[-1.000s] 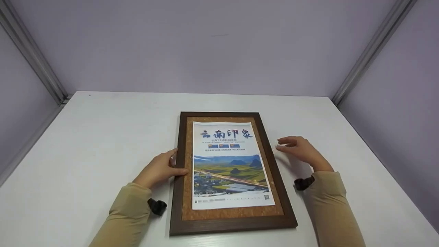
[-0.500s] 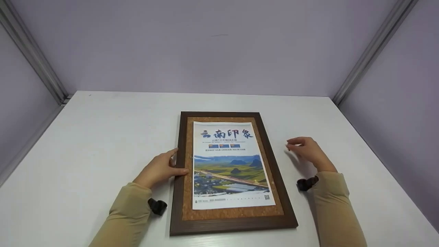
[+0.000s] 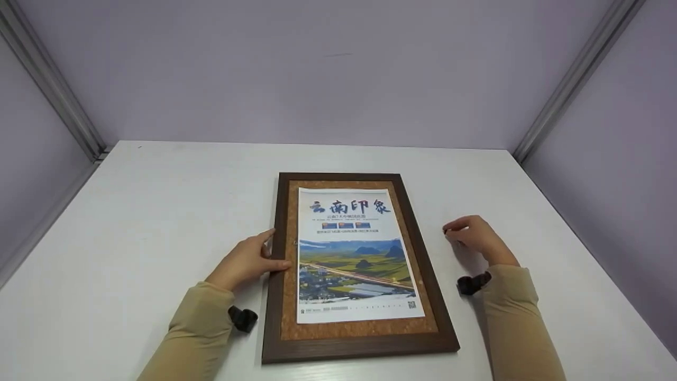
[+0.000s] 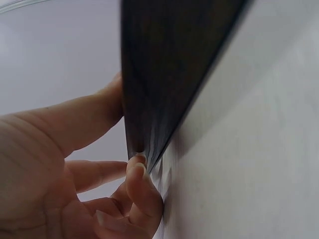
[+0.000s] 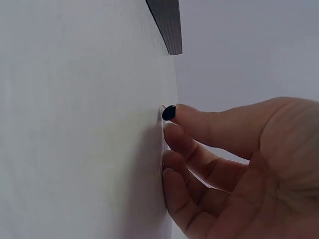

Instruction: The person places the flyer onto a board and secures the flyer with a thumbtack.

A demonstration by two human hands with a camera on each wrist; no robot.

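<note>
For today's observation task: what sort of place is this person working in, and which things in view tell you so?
Probably a staged booth: a white table, plain lilac partition walls joined by metal corner rails, and one framed cork board with a poster.

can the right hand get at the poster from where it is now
Probably yes. The right hand sits on the table just right of the frame, pinching a small dark pin; nothing lies between it and the poster.

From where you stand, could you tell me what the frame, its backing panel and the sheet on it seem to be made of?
Frame: dark brown wood or a wood-look finish, faint grain, matte. Backing panel: probably cork, tan and speckled. Sheet: printed paper, white with a colour landscape, slightly glossy.
</note>
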